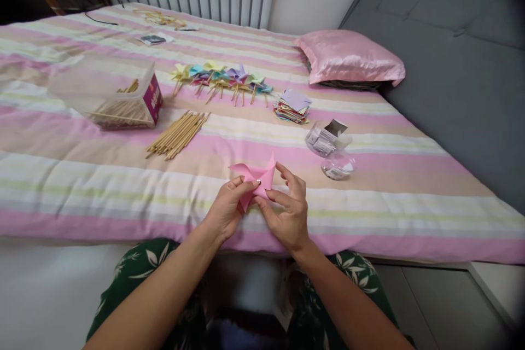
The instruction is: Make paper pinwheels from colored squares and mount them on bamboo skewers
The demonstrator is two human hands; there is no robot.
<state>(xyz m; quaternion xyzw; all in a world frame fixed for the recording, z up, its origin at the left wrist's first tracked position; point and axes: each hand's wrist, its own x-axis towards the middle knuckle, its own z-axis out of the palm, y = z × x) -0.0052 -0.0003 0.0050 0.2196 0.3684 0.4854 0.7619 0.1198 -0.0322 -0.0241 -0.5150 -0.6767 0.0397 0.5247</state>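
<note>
Your left hand (226, 205) pinches the pink pinwheel (266, 175) by its fastener (258, 182); your right hand (292, 213) loosely grips its edge: press without creasing.

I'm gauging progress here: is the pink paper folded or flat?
Folded: the pink paper forms curved, pointed blades around a small shiny stud, held by the left hand and right hand.
</note>
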